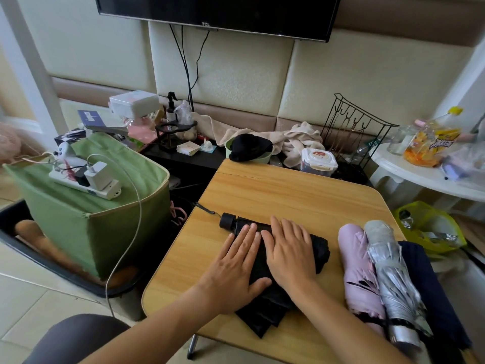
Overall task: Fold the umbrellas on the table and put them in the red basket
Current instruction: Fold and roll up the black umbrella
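Hands first: I see both of mine laid flat, palms down, side by side on the black umbrella (278, 279), fingers straight and pressing the fabric, curled round nothing. My left hand (233, 266) covers the nearer-left part of the canopy, its thumb stretched across the cloth toward my right hand (288, 256), which lies just beside it, the two index fingers almost touching.

The black umbrella lies on the wooden table (288, 190), collapsed. Its long axis runs diagonally: the round black handle (227, 220) points away and to the left, just beyond my left fingertips, and the loose pleats of fabric trail back toward me beneath my wrists. A thin wrist strap (207, 209) extends from the handle to the table's left edge.

To the right of my right hand, well apart from it, three more umbrellas lie together at the table's right side, their long axes running roughly away from me: a pink umbrella (359, 271), a silver umbrella (393, 279) touching it, and a dark navy umbrella (430, 285) beyond that, partly hidden.

To the left of my left hand, off the table, stands a green fabric box (105, 227) with a white power strip (86, 183) on top.

I cannot find a red basket in this view.
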